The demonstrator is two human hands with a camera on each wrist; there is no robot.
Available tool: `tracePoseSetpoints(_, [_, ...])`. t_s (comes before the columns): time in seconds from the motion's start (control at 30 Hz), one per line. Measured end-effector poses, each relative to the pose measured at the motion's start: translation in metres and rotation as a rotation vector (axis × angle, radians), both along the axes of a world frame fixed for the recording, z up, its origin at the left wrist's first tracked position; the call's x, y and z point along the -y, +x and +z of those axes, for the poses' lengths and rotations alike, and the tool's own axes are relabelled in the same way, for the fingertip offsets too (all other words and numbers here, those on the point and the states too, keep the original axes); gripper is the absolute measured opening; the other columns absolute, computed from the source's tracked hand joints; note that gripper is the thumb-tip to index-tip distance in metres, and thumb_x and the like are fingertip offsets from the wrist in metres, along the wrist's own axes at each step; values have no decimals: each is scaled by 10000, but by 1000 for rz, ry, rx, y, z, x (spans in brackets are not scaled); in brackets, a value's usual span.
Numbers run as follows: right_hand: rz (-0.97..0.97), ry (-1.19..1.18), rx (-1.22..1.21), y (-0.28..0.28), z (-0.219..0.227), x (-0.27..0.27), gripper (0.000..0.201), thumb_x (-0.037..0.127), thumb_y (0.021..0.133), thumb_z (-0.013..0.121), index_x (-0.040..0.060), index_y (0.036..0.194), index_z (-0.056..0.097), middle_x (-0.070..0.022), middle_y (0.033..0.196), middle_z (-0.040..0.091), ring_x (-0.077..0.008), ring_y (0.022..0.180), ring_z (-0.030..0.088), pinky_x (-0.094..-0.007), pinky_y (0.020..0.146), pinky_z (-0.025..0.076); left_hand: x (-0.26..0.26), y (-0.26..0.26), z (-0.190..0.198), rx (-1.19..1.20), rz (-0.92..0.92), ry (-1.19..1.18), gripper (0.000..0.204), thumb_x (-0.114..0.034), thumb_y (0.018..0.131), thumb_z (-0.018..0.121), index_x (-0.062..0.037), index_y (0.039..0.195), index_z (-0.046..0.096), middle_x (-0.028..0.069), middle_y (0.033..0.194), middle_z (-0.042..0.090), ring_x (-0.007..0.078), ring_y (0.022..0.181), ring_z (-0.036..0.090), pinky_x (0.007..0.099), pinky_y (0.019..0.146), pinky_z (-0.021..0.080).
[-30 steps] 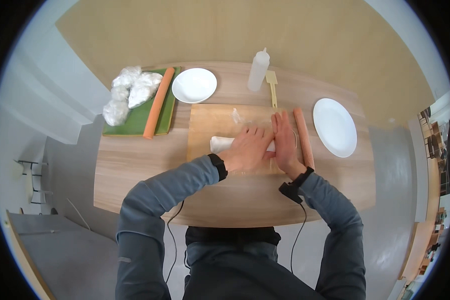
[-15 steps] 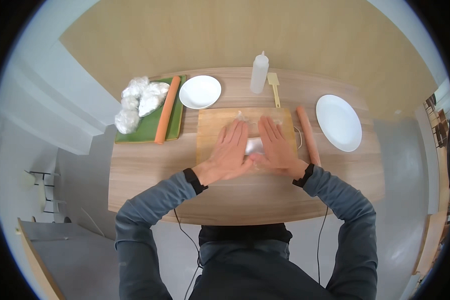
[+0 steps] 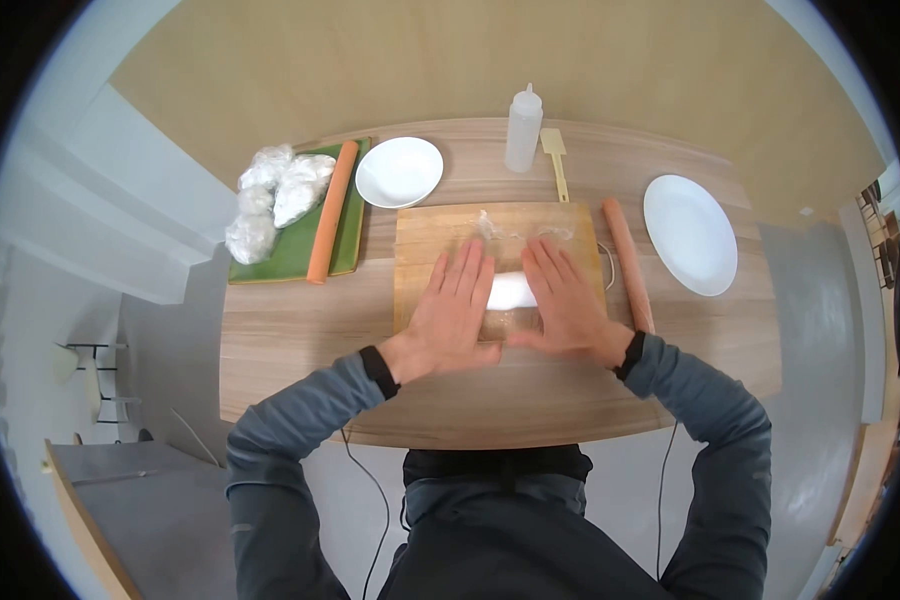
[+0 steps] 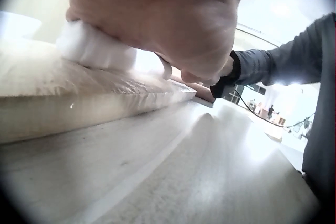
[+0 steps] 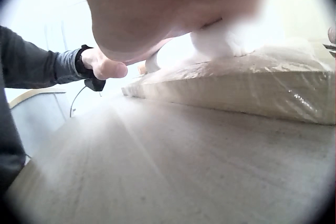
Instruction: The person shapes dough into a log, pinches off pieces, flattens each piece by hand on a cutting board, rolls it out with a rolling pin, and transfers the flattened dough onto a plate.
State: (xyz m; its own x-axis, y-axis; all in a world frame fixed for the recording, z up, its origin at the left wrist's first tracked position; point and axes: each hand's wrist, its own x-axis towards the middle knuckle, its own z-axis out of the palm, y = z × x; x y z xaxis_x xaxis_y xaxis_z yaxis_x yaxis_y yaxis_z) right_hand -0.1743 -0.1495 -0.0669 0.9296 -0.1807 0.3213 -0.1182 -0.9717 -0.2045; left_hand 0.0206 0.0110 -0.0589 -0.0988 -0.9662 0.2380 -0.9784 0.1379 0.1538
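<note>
A smooth white dough roll [image 3: 511, 291] lies crosswise on a wooden board [image 3: 410, 235] covered with clear plastic film. My left hand [image 3: 452, 308] rests flat over the roll's left part, fingers straight and pointing away from me. Over the right part lies my right hand [image 3: 568, 305], its fingers also straight, the thumb stretched toward the other thumb. Between the hands the middle of the roll shows. In the left wrist view the palm presses on top of the dough roll [image 4: 100, 50]; the right wrist view shows the same under the right palm. The roll's ends are hidden by the hands.
Right of the board lie a rolling pin [image 3: 626, 262] and a white oval plate [image 3: 690, 236]. Behind stand a squeeze bottle [image 3: 524, 130] and a pale spatula [image 3: 554, 150]. A white bowl [image 3: 400, 172], another rolling pin [image 3: 332, 212] and plastic-wrapped white lumps [image 3: 254, 236] on a green tray [image 3: 295, 255] are at left.
The hands began close together toward the right of the roll. The left moved leftward, so they now lie apart, with the roll's middle showing between them.
</note>
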Motion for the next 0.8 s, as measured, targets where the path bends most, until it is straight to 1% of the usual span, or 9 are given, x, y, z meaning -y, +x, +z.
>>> tracePoseSetpoints(0.1, [-39, 69, -49, 20, 1, 15, 1126, 688, 860, 719, -143, 1536, 372, -355, 1590, 398, -543, 1500, 349, -623, 1228, 288, 27, 8, -10, 13, 106, 45, 1071, -534, 831, 668, 172, 1552, 310, 431, 1604, 330, 546, 1545, 297, 617, 1272, 244])
tracePoseSetpoints(0.17, [-92, 111, -109, 29, 9, 19, 1103, 679, 839, 740, -103, 1539, 400, -341, 1625, 364, -543, 1510, 345, -635, 1230, 280, 37, 14, -1, -24, 116, 209, 1130, -576, 809, 682, 159, 1574, 292, 420, 1632, 288, 533, 1568, 256, 629, 1276, 219])
tracePoseSetpoints(0.27, [-19, -45, -57, 3, 8, -3, 1100, 668, 830, 753, -90, 1546, 403, -318, 1617, 387, -526, 1519, 326, -649, 1234, 263, 1, -8, 16, 76, 61, 191, 1156, -592, 799, 694, 149, 1587, 285, 408, 1659, 243, 515, 1594, 201, 636, 1283, 183])
tracePoseSetpoints(0.3, [3, -40, -50, -6, 11, -10, 1096, 678, 830, 749, -84, 1542, 412, -309, 1633, 366, -518, 1523, 323, -664, 1233, 255, -10, -9, 11, 45, 12, 128, 1167, -593, 789, 706, 149, 1587, 290, 409, 1665, 225, 512, 1602, 173, 648, 1283, 154])
tracePoseSetpoints(0.4, [0, -55, -91, -17, 21, -25, 1105, 672, 818, 765, -79, 1546, 411, -306, 1645, 348, -518, 1523, 326, -658, 1241, 249, -22, -17, 17, 78, -8, 153, 1177, -604, 793, 708, 152, 1589, 284, 408, 1677, 196, 510, 1611, 136, 646, 1287, 135])
tracePoseSetpoints(0.53, [-33, -107, -148, -14, 33, -35, 1079, 627, 803, 791, -88, 1527, 429, -337, 1626, 355, -521, 1530, 316, -653, 1244, 250, -24, -25, 21, 99, 11, 132, 1135, -593, 826, 684, 172, 1571, 299, 421, 1666, 209, 526, 1605, 144, 651, 1285, 135])
tracePoseSetpoints(0.6, [-81, -85, -268, -14, 32, -46, 1042, 567, 795, 803, -102, 1506, 438, -372, 1607, 355, -529, 1540, 296, -668, 1239, 245, -24, -36, 19, 28, 32, 191, 1075, -565, 869, 650, 194, 1553, 315, 435, 1653, 224, 543, 1597, 152, 661, 1280, 133])
tracePoseSetpoints(0.7, [-76, -119, -327, -15, 37, -56, 995, 530, 802, 790, -113, 1482, 451, -393, 1587, 367, -541, 1541, 291, -699, 1221, 245, -22, -53, 19, -48, 38, 238, 1045, -566, 904, 617, 207, 1542, 325, 445, 1638, 250, 559, 1586, 170, 676, 1272, 133])
tracePoseSetpoints(0.8, [-78, -91, -220, -14, 27, -53, 956, 502, 811, 774, -112, 1471, 454, -379, 1594, 372, -544, 1546, 286, -724, 1202, 253, -22, -50, 11, -82, 49, 138, 1071, -607, 913, 605, 194, 1559, 309, 445, 1632, 265, 572, 1580, 169, 688, 1267, 130])
